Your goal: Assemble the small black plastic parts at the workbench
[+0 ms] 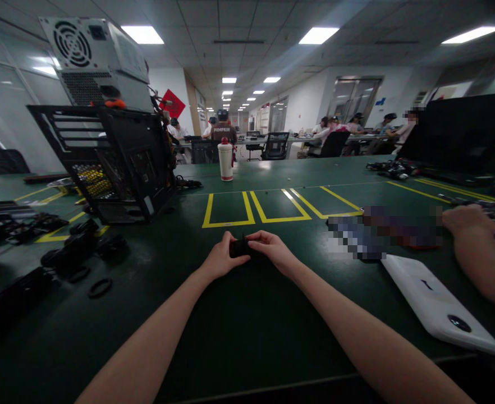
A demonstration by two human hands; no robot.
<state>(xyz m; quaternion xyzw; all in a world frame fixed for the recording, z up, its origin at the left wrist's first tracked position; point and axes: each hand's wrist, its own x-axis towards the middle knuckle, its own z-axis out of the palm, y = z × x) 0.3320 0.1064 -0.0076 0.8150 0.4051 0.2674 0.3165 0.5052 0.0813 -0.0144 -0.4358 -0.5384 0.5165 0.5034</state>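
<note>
Between my two hands is a small black part (241, 247), held just above or on the green table (239, 336); its exact kind is too dark to make out. My left hand (223, 257) grips it from the left, thumb in front and fingers behind. From the other side my right hand (271, 249) pinches it with thumb and fingertips. A thin dark piece sticks up from its top. Just beyond my hands run yellow tape outlines (227, 224) on the tabletop.
On the left stands a black computer case (121, 163) with a power supply (96, 56) above. Black parts (81, 247) and a black ring (100, 288) lie nearby. A white cup (225, 163) stands ahead. At right are a white device (436, 303) and another person's hand (470, 221).
</note>
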